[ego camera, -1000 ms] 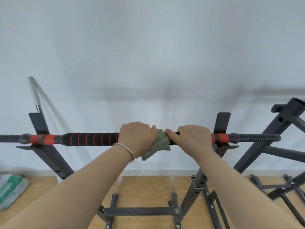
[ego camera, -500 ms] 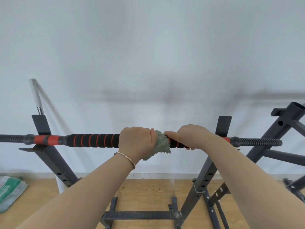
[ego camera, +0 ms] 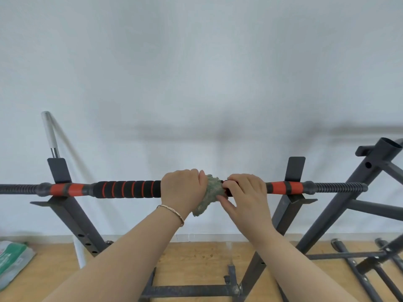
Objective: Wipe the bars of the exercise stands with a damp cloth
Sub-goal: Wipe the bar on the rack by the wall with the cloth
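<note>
A black and red padded bar (ego camera: 127, 189) lies across the two uprights of a dark metal stand (ego camera: 72, 211). My left hand (ego camera: 183, 191) is wrapped around the middle of the bar and holds a grey-green cloth (ego camera: 212, 192) against it. The cloth hangs down a little below the bar. My right hand (ego camera: 247, 195) sits just right of the cloth, with thumb and fingers around the bar and fingertips touching the cloth's edge. The bar under both hands is hidden.
A second dark stand (ego camera: 357, 192) leans at the right, with its legs spread on the wooden floor (ego camera: 196, 258). A white-tipped pole (ego camera: 49, 131) leans on the wall at left. A green and white bag (ego camera: 13, 260) lies on the floor at far left.
My right hand slid left along the bar and uncovered the red section by the right upright. Its fingers now reach the cloth. My left hand stays on the cloth.
</note>
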`<state>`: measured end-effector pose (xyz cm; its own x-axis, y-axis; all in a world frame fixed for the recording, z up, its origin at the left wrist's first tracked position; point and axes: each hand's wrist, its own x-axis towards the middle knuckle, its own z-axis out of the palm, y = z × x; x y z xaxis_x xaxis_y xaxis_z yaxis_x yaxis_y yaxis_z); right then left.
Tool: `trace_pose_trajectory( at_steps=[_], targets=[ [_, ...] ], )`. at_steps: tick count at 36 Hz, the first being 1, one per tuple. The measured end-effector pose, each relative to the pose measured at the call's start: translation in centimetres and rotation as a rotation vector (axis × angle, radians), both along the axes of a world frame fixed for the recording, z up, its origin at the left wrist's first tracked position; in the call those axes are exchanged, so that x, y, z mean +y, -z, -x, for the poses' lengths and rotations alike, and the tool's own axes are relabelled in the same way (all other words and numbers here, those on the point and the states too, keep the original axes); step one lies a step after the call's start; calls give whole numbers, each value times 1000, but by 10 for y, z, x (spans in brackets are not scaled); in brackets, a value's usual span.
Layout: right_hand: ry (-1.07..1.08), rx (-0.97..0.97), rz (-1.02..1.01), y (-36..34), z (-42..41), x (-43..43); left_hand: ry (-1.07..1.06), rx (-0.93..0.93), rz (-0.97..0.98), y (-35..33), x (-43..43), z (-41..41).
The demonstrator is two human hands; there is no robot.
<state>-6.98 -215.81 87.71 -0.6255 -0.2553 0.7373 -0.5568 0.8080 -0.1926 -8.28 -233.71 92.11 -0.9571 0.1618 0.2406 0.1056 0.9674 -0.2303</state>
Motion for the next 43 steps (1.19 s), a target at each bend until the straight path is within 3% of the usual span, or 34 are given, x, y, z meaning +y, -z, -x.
trace_pose_trajectory(
  at_steps=[2,5,9,12,14,16,21,28,30,33,35,38,41,43],
  targets=[
    [-8,-51,77,-2,-2,-7,-47,29,-98,2,0,0],
    [-53,-201,196,-12,-10,-7,-67,43,-426,-1,-4,-2],
    [-68,-567,627,-47,-23,7,35,-69,-745,-17,-10,-14],
    [-75,-666,968,-63,-20,19,119,-158,-1018,-26,-12,-24],
    [-150,-720,1164,-72,-18,23,179,-136,-1077,-30,-8,-32],
    [-203,-760,1236,-80,-17,25,223,-84,-1127,-35,-2,-39],
    [-148,-790,1144,-93,-10,39,230,16,-1260,-47,11,-51],
    [2,-838,825,-101,8,47,134,157,-1197,-44,13,-40],
    [104,-687,567,-96,11,50,77,184,-1015,-32,14,-34],
    [133,-359,254,-82,7,49,101,403,-578,-12,20,-27],
    [83,-338,142,-68,3,41,244,449,-471,-4,28,-23],
    [145,-371,67,-43,0,36,369,314,-333,8,42,-15],
    [221,-325,-12,-31,5,45,340,211,-197,13,58,-7],
    [232,-351,-237,-31,10,51,300,204,-196,16,65,1]
  ],
)
